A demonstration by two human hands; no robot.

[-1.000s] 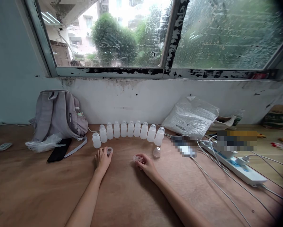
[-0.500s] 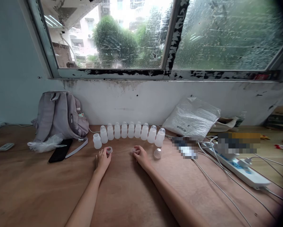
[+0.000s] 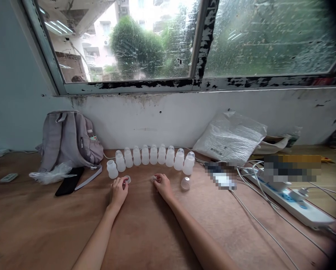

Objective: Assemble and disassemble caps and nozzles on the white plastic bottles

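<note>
Small frosted white baby bottles (image 3: 153,154) stand upright in a curved row on the wooden table. The leftmost bottle (image 3: 112,170) has an uncovered neck; the others wear clear domed tops. My left hand (image 3: 118,192) rests on the table in front of it, fingers closed on a small clear ring (image 3: 127,179). My right hand (image 3: 162,186), before the middle of the row, pinches a small clear piece (image 3: 153,178), partly hidden by the fingers and perhaps a teat. To its right a loose clear domed cap (image 3: 185,183) sits on the table below the rightmost bottle (image 3: 188,163).
At the left are a grey backpack (image 3: 68,140), a crumpled plastic bag (image 3: 54,173) and a black flat item (image 3: 69,182). A bubble-wrap pouch (image 3: 229,137) leans on the wall at right. Cables and a white power strip (image 3: 308,213) lie at far right.
The view has shifted slightly. Both hands stay in nearly the same places, still holding the small clear parts; the left fingers curl a little more over the ring.
</note>
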